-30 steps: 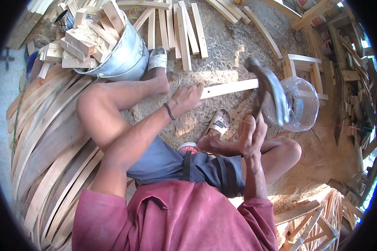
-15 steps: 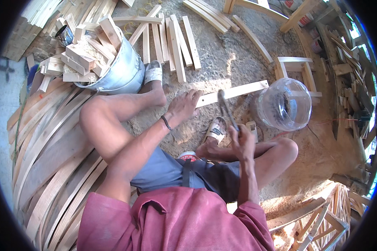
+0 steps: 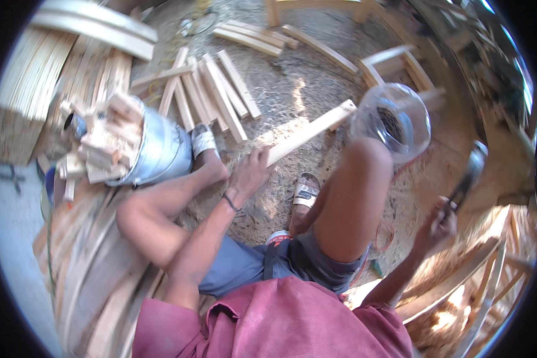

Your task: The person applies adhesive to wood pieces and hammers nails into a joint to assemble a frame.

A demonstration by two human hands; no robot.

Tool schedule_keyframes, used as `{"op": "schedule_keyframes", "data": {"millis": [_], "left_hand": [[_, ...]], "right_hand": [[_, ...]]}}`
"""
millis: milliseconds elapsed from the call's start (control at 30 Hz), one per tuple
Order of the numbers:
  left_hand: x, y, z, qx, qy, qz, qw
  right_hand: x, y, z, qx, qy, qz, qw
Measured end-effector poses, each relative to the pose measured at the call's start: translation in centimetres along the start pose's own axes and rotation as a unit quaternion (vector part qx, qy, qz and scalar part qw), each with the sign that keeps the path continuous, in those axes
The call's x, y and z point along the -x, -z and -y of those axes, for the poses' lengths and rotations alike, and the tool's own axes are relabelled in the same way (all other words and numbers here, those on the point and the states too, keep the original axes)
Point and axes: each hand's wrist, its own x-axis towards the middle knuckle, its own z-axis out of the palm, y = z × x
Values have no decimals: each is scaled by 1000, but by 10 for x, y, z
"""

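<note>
My left hand (image 3: 249, 174), with a dark bracelet at the wrist, is closed round the near end of a pale wooden strip (image 3: 310, 132). The strip slants away to the right, and a small dark mark shows at its far end. Out to the right, raised and apart from the wood, my right hand (image 3: 438, 225) grips a hammer (image 3: 469, 173), which is smeared by motion. Just beyond the strip's far end stands a clear plastic container (image 3: 373, 128) with dark small contents that I cannot make out.
A metal bucket (image 3: 164, 152) heaped with wood offcuts (image 3: 110, 134) stands at the left. Several loose strips (image 3: 218, 89) lie on the ground ahead. A small wooden frame (image 3: 394, 56) is at the far right, and curved boards (image 3: 95, 238) lean at the left.
My right hand has swung the hammer from beside the strip out to the right. The strip's far end now points more away from me. My right knee has come up.
</note>
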Motion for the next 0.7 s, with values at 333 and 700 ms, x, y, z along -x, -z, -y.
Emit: {"op": "schedule_keyframes", "data": {"millis": [333, 700], "left_hand": [[9, -20, 11, 33, -33, -86, 995], [28, 3, 25, 27, -32, -66, 997]], "right_hand": [[201, -89, -118, 190, -261, 437, 839], [271, -116, -146, 115, -256, 345, 896]]}}
